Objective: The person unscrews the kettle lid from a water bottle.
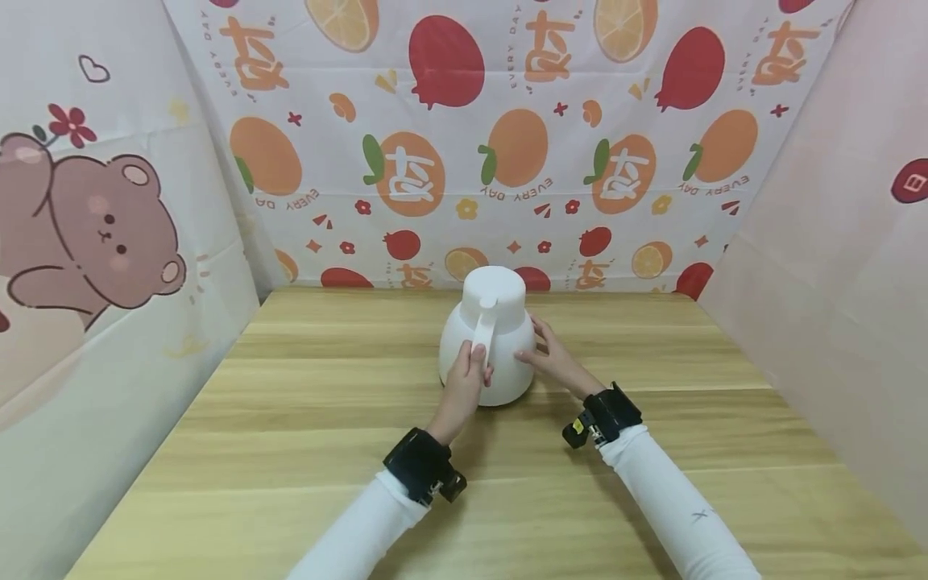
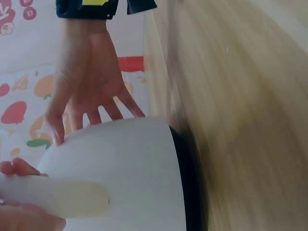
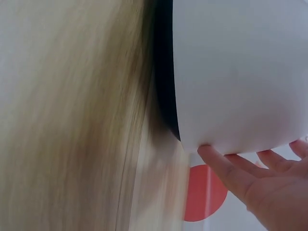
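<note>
A white thermal jug (image 1: 510,379) with a rounded body and a capped top stands upright near the far side of the wooden table. Its handle (image 1: 485,325) faces the person, and the left hand (image 1: 461,388) grips it, thumb and fingers on opposite sides. Against the jug's right side rests the right hand (image 1: 560,360), its fingers spread. In the right wrist view, those fingertips (image 3: 205,150) touch the white wall just above the jug's dark base (image 3: 164,82). The left wrist view shows the handle (image 2: 77,196) between the left fingers and thumb; most of that hand is cut off.
The wooden table (image 1: 290,451) meets a fruit-printed cloth (image 1: 464,161) behind the jug. A cloth with a bear print (image 1: 116,217) hangs on the left, and a pale cloth (image 1: 834,266) on the right. Black wrist cameras (image 1: 419,466) sit over the white sleeves.
</note>
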A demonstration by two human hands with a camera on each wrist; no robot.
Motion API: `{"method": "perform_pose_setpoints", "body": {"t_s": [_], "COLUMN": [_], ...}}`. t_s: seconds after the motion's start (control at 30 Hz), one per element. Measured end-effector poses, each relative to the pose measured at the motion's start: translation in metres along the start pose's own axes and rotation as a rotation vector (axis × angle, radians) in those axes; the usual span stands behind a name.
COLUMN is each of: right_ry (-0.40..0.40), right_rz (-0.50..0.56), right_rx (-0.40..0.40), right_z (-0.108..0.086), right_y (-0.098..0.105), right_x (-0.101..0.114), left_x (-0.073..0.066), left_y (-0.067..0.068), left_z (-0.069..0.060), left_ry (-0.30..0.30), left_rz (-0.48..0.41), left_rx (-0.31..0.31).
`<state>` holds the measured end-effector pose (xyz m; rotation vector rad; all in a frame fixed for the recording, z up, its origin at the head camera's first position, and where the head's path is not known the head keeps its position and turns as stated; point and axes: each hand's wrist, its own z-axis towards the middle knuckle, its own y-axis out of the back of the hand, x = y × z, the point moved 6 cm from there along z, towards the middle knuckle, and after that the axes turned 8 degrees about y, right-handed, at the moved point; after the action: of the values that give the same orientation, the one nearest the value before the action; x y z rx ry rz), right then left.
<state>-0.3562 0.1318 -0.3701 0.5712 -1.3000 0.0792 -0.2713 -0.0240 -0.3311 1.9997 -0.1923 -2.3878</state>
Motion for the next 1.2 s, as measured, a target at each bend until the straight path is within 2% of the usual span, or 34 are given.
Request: {"method": "perform_pose_setpoints", "body": {"t_s": [0.13,0.37,0.47,0.6,0.7,0.8,1.0,1.2], "right_ry": [0.02,0.071,0.08,0.076,0.063,0.054,0.057,0.065], "right_rz": [-0.009,-0.035,-0.013,0.029,0.033,0.03,0.033,0.047], "right_rx": [-0.001,0.0,0.023,0.061,0.073,0.069,0.074,0.094], "right_z": [0.003,0.009,0.007,0.0,-0.006,-0.003,0.006,0.003], "right_y": [0.002,0.005,0.006,0.003,0.0,0.001,0.006,0.006], "right_x": [-0.012,-0.028,-0.028,-0.01,0.004,-0.002,-0.026,-0.026], "left_x": [-0.002,0.026,0.028,0.011,-0.004,-0.006,0.018,0.022], "left_y": [-0.003,-0.01,-0.015,-0.021,-0.025,-0.03,-0.039,-0.044], "left_z": [-0.004,0.006,0.004,-0.008,-0.018,-0.021,-0.013,-0.015], "left_ry": [-0.01,-0.027,-0.052,-0.054,-0.031,-0.03,-0.029,-0.026], "left_rz": [0.009,-0.001,-0.001,-0.015,-0.023,-0.028,-0.028,-0.031], "left_rx": [-0.022,-0.078,-0.091,-0.094,-0.091,-0.093,-0.11,-0.128]}}
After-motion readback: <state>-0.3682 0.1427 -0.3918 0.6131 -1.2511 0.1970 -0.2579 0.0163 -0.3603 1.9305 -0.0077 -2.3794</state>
